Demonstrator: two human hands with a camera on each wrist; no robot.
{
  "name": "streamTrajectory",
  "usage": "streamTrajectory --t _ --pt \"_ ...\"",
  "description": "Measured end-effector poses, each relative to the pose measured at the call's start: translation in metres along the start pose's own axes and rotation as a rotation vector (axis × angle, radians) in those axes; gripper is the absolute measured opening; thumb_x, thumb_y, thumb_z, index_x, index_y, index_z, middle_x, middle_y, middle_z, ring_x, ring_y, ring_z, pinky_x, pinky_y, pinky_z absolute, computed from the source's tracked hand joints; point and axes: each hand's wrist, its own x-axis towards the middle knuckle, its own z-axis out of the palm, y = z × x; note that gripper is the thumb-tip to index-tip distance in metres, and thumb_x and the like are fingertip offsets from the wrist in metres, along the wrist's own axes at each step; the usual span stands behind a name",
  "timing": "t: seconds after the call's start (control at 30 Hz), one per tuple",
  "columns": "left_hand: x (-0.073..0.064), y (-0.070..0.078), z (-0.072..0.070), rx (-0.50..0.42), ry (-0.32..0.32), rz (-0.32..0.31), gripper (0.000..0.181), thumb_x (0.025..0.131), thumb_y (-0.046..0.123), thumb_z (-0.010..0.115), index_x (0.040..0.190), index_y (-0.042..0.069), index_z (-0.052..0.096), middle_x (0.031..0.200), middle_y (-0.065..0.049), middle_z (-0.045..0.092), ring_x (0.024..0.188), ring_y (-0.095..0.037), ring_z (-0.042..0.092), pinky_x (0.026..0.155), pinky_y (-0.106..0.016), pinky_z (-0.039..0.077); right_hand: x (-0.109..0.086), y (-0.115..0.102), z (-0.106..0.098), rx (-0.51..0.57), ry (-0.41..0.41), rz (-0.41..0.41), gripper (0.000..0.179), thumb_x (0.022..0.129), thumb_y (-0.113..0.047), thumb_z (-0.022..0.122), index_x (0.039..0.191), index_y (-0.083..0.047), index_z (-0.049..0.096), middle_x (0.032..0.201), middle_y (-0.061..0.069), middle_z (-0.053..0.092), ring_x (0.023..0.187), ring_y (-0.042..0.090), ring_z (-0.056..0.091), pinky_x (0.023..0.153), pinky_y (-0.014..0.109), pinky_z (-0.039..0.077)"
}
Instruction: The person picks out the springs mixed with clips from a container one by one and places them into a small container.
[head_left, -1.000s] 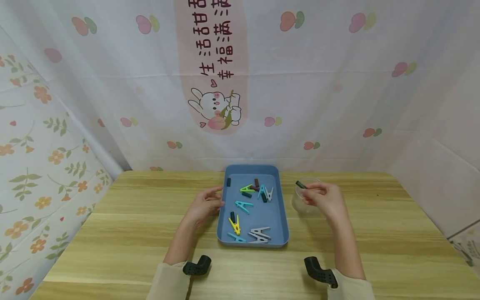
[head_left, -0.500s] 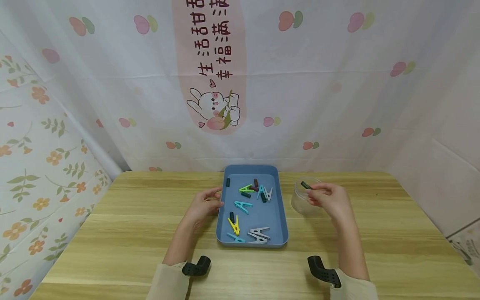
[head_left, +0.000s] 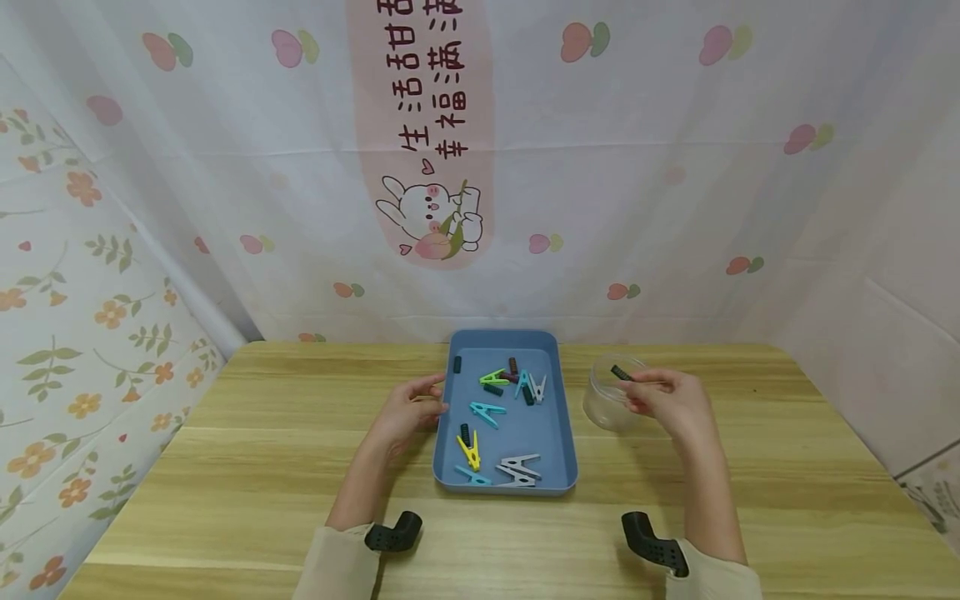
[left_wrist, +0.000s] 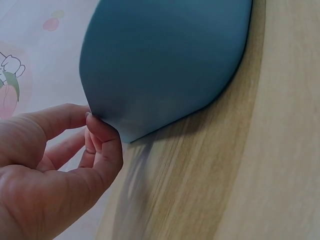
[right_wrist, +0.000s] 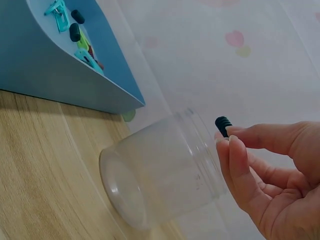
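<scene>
My right hand (head_left: 670, 402) pinches a small dark green ribbed cylinder (right_wrist: 224, 125) between thumb and fingertips, at the mouth of a clear plastic jar (right_wrist: 155, 170). The jar stands upright on the table, right of a blue tray (head_left: 555, 433). At the tray's left side my left hand (head_left: 408, 411) holds the rim with thumb and fingertips, seen close up in the left wrist view. Inside the tray lie a yellow clothespin (head_left: 470, 452), a lime green clothespin (head_left: 493, 378), several blue and grey ones, and several dark green and brownish ribbed cylinders.
The wooden table (head_left: 300, 467) reaches back to a printed white curtain (head_left: 600, 167). Another floral cloth (head_left: 97, 333) hangs along the left side. A black wrist mount (head_left: 652, 546) sits on the right sleeve, and a similar one on the left.
My right hand has shifted right with the ribbed cylinder, moving it from the jar's left rim to over its mouth. My left hand and the tray keep their places.
</scene>
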Motion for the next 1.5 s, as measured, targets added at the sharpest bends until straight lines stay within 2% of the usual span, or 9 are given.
streamTrajectory --t 0.33,0.47,0.63,1.03,1.5 --pt "0.000 0.000 0.000 0.000 0.017 0.007 0.053 0.088 -0.006 0.064 0.140 -0.002 0.055 0.107 -0.015 0.054 0.078 -0.013 0.059 0.071 -0.024 0.053 0.000 0.004 -0.003 -0.046 0.002 -0.009 0.044 0.097 -0.014 0.067 0.129 0.013 0.056 0.083 -0.002 0.071 0.068 0.003 0.067 0.070 0.020 0.056" --pt "0.000 -0.001 0.000 -0.006 0.013 0.010 0.052 0.089 -0.006 0.064 0.140 -0.002 0.055 0.106 -0.013 0.054 0.079 -0.013 0.059 0.071 -0.024 0.053 -0.001 0.005 -0.004 -0.077 0.003 -0.004 0.045 0.096 -0.017 0.067 0.130 0.012 0.057 0.086 -0.002 0.071 0.069 0.003 0.066 0.070 0.020 0.056" --pt "0.001 -0.002 0.000 -0.011 0.004 0.008 0.053 0.089 -0.006 0.063 0.141 -0.002 0.054 0.107 -0.014 0.054 0.079 -0.012 0.058 0.071 -0.023 0.052 0.000 0.007 -0.006 -0.090 0.008 -0.016 0.040 0.096 -0.015 0.066 0.125 0.013 0.060 0.089 0.002 0.070 0.068 0.004 0.066 0.070 0.020 0.056" --pt "0.000 -0.001 0.000 -0.005 0.013 -0.005 0.053 0.088 -0.006 0.064 0.141 -0.002 0.055 0.108 -0.015 0.055 0.079 -0.013 0.058 0.071 -0.024 0.053 0.002 0.012 -0.007 -0.056 -0.003 0.001 0.043 0.096 -0.014 0.066 0.127 0.015 0.058 0.087 -0.001 0.070 0.067 0.004 0.067 0.069 0.020 0.056" --pt "0.000 0.000 0.001 0.002 0.018 -0.008 0.053 0.089 -0.006 0.063 0.141 -0.001 0.054 0.112 -0.017 0.054 0.080 -0.014 0.058 0.071 -0.024 0.053 0.004 0.009 -0.003 0.013 0.050 0.077 0.047 0.093 -0.014 0.071 0.130 0.012 0.057 0.083 -0.004 0.070 0.069 0.007 0.069 0.070 0.023 0.058"
